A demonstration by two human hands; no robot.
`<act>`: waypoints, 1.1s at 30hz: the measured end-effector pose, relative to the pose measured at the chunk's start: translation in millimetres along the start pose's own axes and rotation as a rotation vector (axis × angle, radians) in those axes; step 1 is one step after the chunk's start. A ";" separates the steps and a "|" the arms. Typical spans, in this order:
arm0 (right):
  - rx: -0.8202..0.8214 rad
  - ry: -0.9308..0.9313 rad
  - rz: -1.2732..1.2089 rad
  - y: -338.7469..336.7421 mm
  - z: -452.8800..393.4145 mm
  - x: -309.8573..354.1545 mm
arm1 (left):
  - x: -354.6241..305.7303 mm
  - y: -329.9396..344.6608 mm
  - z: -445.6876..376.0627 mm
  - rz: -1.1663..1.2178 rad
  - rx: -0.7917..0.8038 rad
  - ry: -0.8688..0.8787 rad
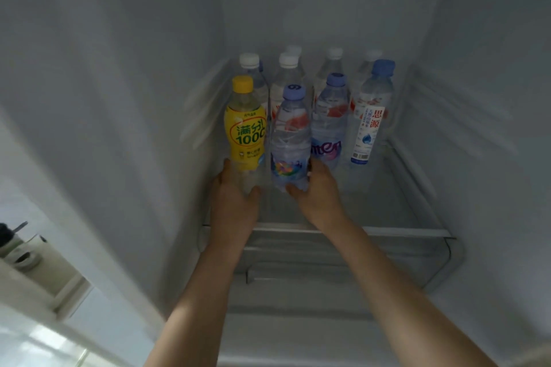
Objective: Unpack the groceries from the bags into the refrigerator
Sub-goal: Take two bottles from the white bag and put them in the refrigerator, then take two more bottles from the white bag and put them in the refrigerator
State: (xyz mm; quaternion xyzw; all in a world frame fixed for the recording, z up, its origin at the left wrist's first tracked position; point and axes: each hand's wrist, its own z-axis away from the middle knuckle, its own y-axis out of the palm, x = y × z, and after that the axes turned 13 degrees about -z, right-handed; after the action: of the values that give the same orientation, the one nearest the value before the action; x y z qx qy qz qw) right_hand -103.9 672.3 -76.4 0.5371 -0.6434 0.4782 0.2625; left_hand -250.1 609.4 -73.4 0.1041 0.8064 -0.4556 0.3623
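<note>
Both my arms reach into the open refrigerator. My left hand [234,202] grips the base of a yellow-capped, yellow-labelled drink bottle [245,125], upright on the glass shelf [396,202] at the left. My right hand [317,191] grips the bottom of a blue-capped water bottle [290,134] just right of it. Behind and to the right stand another blue-capped water bottle [330,119], a white-labelled water bottle [371,116] and several white-capped bottles [287,68] along the back wall.
The refrigerator's white side walls [119,98] close in left and right. The shelf's front edge [387,231] runs under my wrists, with lower shelves below. A door bin with small items [26,256] shows at the far left.
</note>
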 end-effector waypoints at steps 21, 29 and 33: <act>-0.264 0.047 0.058 -17.9 274.1 87.5 | 39.2 -84.9 213.6 0.185 0.265 0.302; -0.345 0.398 0.099 -6.4 445.3 103.0 | 102.4 -114.3 325.2 0.064 0.612 0.418; -0.440 0.527 0.143 -7.1 525.0 108.9 | 123.4 -121.7 370.9 0.006 0.785 0.477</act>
State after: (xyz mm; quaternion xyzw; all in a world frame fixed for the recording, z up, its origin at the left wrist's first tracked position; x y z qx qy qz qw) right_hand -36.0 153.6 -194.0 0.2793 -0.6771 0.4673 0.4951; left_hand -217.5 220.4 -196.5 0.3378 0.6333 -0.6889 0.1007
